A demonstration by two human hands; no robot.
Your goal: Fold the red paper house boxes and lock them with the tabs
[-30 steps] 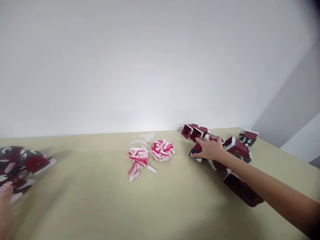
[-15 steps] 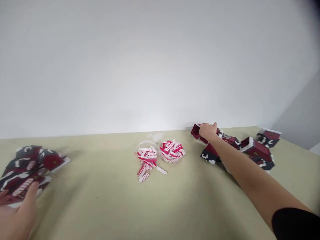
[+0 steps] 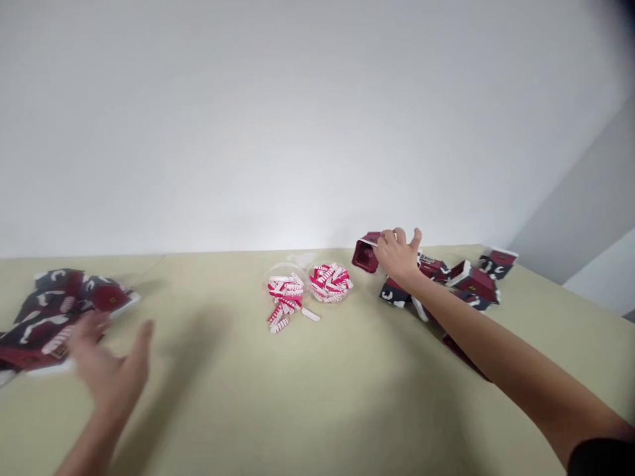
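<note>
The left hand spreads open beside a pile of flattened cards, the right hand curls over a dark red box near more boxes, and striped strips sit in a clear bowl.

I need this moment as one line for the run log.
left hand: open, near flat red-grey card pieces | right hand: touching dark red card box
</note>
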